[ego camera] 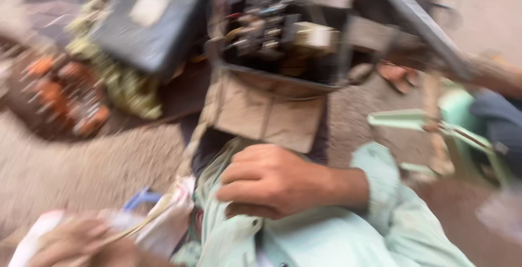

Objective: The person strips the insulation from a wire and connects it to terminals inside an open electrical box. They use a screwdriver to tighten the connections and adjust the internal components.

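The whole view is blurred by motion. My right hand (pixel 272 180) lies at the centre with its fingers curled in, resting on a pale green garment (pixel 326 240) over my lap; nothing shows inside it. At the bottom left, my left hand (pixel 70 242) is closed around a white bundle (pixel 163 223) of cloth or plastic. A thin pale cord and a blue loop (pixel 138 197) stick out beside it. Just beyond my right hand stands an open metal box (pixel 277 33) full of electrical parts, with a brown cardboard flap (pixel 266 115) hanging from its front.
A dark grey casing (pixel 152 22) lies at the upper left over yellowish wire coils (pixel 125 87). Orange parts (pixel 65 93) sit on the gritty ground at left. A pale green metal frame (pixel 424 125) and a long grey bar (pixel 418 22) are at right. A sandal (pixel 397 74) lies behind.
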### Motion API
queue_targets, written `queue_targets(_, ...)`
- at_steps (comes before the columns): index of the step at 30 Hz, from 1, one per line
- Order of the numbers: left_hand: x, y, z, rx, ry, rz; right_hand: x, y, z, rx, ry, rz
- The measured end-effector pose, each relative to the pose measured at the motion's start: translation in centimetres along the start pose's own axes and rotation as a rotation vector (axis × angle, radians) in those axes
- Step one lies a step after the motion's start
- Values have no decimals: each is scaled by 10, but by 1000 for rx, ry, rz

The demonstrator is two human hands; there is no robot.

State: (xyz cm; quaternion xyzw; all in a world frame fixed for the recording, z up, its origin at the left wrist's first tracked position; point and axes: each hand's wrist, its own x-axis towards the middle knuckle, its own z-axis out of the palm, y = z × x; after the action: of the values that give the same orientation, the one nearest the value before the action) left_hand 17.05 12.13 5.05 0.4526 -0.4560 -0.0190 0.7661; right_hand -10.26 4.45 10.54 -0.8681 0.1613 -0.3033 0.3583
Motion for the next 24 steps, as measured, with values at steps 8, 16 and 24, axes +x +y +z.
queue_targets(8, 8, 30, 38, -372, -698, 40, 25, -5, 7, 131, 99, 66)
queue_targets(16, -2, -5, 64, -596, -976, -315, -9, 37, 27, 748, 311, 481)
queue_targets(24, 33, -1, 78, -302, -949, -417, -4, 63, 38, 981, 533, 497)
